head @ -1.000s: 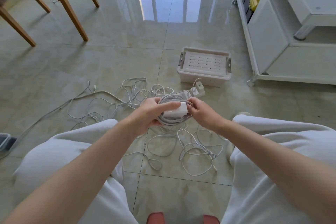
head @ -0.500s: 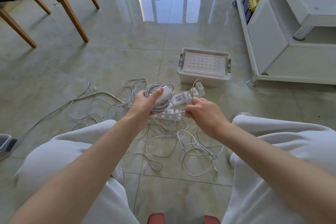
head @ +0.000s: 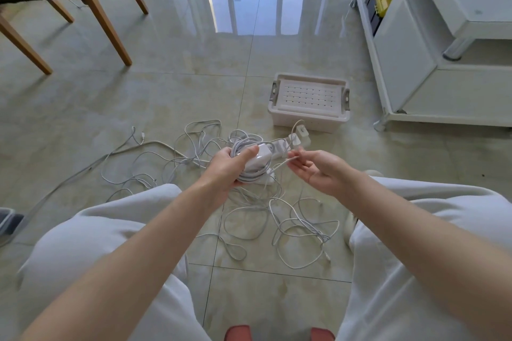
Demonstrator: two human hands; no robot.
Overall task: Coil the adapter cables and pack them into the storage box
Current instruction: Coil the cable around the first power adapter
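Note:
My left hand (head: 227,166) grips a white power adapter (head: 259,159) with its cable wound around it in a coil. Just to its right, my right hand (head: 315,170) pinches the free end of that cable (head: 285,164) between thumb and fingertips. A white storage box (head: 309,101) with its perforated lid on sits on the floor beyond my hands. Loose white cables (head: 293,227) lie tangled on the tiles below and to the left (head: 155,158). A white power strip with a plug adapter (head: 297,134) lies by the box.
A wooden chair (head: 91,0) stands at the far left. A white cabinet (head: 432,44) fills the right side, with yellow items on its shelf. My knees in light trousers frame the cables. A dark object (head: 8,223) sits at the left edge.
My hands have drawn apart. The left hand carried the coiled adapter up and left, then lowered it a little; the right hand slid out along the cable to its free end.

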